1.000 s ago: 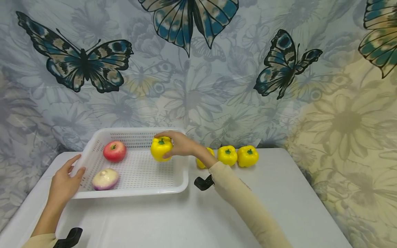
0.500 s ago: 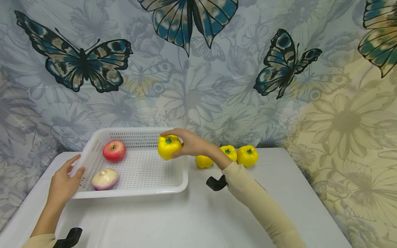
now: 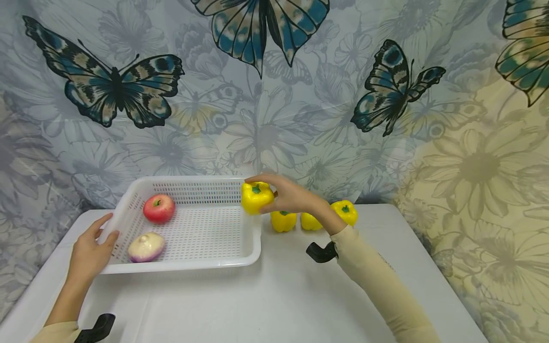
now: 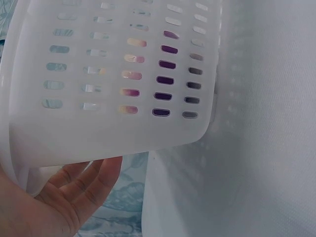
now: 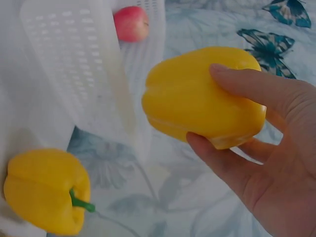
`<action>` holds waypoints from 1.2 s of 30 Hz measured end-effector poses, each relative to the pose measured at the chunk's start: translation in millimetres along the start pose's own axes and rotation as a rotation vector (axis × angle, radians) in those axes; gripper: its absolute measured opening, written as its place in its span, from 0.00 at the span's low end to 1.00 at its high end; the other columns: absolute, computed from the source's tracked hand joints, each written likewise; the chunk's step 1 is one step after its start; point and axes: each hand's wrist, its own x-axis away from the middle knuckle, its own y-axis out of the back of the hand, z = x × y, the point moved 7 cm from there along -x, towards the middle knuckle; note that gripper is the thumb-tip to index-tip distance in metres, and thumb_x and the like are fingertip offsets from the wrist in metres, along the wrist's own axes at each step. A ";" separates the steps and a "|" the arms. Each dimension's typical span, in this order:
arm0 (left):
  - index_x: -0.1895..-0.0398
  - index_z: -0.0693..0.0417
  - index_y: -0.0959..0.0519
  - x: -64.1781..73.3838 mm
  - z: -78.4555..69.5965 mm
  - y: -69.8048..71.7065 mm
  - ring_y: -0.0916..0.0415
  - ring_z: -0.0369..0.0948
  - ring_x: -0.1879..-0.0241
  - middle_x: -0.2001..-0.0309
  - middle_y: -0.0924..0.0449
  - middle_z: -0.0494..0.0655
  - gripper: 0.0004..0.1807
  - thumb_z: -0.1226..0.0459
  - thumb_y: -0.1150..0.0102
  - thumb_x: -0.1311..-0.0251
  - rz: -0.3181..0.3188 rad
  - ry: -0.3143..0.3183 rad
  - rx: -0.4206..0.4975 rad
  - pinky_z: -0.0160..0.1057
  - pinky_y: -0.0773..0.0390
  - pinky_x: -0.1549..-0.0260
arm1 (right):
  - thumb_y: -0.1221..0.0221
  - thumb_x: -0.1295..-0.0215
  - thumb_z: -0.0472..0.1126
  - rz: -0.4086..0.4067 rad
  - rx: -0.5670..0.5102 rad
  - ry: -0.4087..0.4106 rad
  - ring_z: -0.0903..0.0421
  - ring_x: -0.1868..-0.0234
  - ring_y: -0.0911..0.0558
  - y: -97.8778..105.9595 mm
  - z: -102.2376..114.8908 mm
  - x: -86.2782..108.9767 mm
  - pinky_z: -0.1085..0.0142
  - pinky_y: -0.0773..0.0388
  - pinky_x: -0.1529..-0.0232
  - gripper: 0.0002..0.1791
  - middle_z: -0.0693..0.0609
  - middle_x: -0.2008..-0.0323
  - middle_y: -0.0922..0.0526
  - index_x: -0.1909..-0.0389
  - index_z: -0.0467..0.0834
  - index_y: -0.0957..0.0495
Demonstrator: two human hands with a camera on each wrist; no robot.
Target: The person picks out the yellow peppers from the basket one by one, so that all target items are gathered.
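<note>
A yellow bell pepper [image 3: 256, 197] is gripped between the thumb and fingers of my right hand [image 3: 288, 194], above the right end wall of a white perforated plastic basket [image 3: 184, 267]. My left hand [image 3: 91, 250] holds the basket's left rim; its fingers [image 4: 94, 185] show below the rim in the left wrist view, the thumb hidden there. Inside the basket lie a red apple [image 3: 159, 208] and a round cream-and-purple vegetable [image 3: 146, 247], perhaps an onion or turnip. More yellow bell peppers, a near one [image 3: 283, 221], a middle one [image 3: 310, 222] and a far one [image 3: 345, 212], stand right of the basket, partly behind my right arm.
A white-covered table [image 3: 240, 305] bears everything. Behind it hangs a cloth [image 3: 266, 138] printed with butterflies and flowers. Black camera mounts [image 3: 321, 252] sit on both wrists.
My right hand has carried the yellow bell pepper rightward and slightly up, from over the basket's inside to its right rim. The left hand and the basket have stayed put.
</note>
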 end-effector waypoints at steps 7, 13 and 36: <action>0.25 0.61 0.45 -0.8 1.7 -0.7 0.34 0.75 0.46 0.40 0.38 0.83 0.31 0.64 0.54 0.29 0.009 0.017 -0.002 0.70 0.32 0.54 | 0.29 0.46 0.34 -0.045 -0.039 -0.032 0.48 0.32 0.34 19.5 -11.0 22.1 0.49 0.27 0.42 0.39 0.50 0.31 0.32 0.31 0.44 0.32; 0.25 0.61 0.45 -0.3 3.1 0.6 0.35 0.75 0.45 0.39 0.38 0.83 0.31 0.64 0.54 0.29 -0.002 0.020 -0.003 0.70 0.33 0.53 | 0.30 0.46 0.31 -0.058 -0.022 -0.025 0.46 0.32 0.34 32.9 -23.5 41.0 0.46 0.27 0.43 0.39 0.48 0.31 0.32 0.32 0.43 0.33; 0.26 0.63 0.44 -0.3 -0.6 0.4 0.32 0.72 0.49 0.42 0.36 0.83 0.30 0.64 0.54 0.29 0.005 -0.004 -0.003 0.67 0.32 0.57 | 0.32 0.46 0.26 -0.152 0.016 -0.115 0.38 0.30 0.40 81.8 -74.9 110.1 0.33 0.35 0.43 0.39 0.41 0.31 0.34 0.32 0.40 0.34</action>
